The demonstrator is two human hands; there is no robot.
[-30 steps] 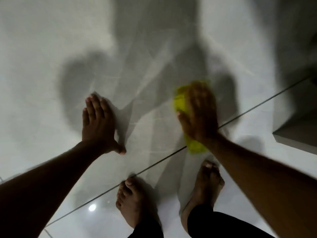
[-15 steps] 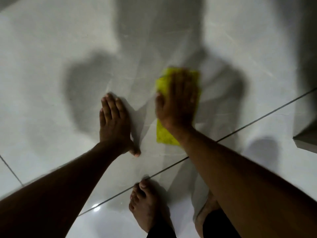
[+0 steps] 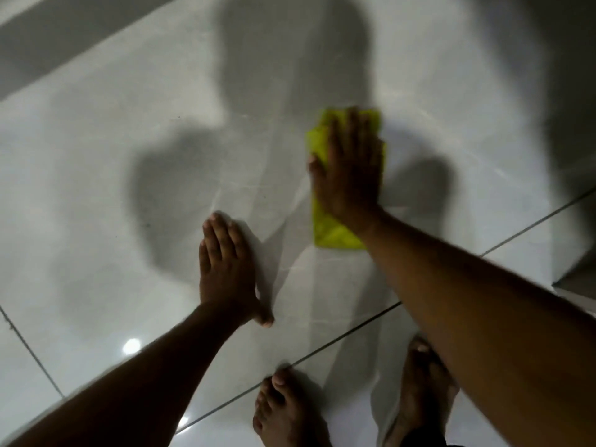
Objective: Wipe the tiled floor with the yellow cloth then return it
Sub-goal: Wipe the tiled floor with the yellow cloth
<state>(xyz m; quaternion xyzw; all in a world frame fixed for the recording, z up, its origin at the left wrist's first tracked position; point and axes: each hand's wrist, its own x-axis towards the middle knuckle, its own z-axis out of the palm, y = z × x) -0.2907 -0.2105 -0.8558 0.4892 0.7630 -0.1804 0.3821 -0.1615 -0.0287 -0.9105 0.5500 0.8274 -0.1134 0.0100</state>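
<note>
The yellow cloth (image 3: 329, 232) lies folded flat on the glossy pale tiled floor (image 3: 96, 195). My right hand (image 3: 350, 169) presses palm-down on top of it, fingers stretched forward and covering most of it; yellow shows at the fingertips, along the left side and behind the wrist. My left hand (image 3: 225, 269) rests flat on the bare tile to the left of the cloth, fingers together, holding nothing. Both arms reach in from the bottom of the view.
My two bare feet (image 3: 287, 411) stand at the bottom, just behind a dark grout line (image 3: 354, 327) that runs diagonally. A low pale ledge or step corner (image 3: 577, 279) juts in at the right edge. A darker strip (image 3: 64, 37) crosses the top left. Shadows fall across the tile.
My right hand has slid the cloth forward, away from my feet and past the grout line. My left hand has stayed planted on the tile.
</note>
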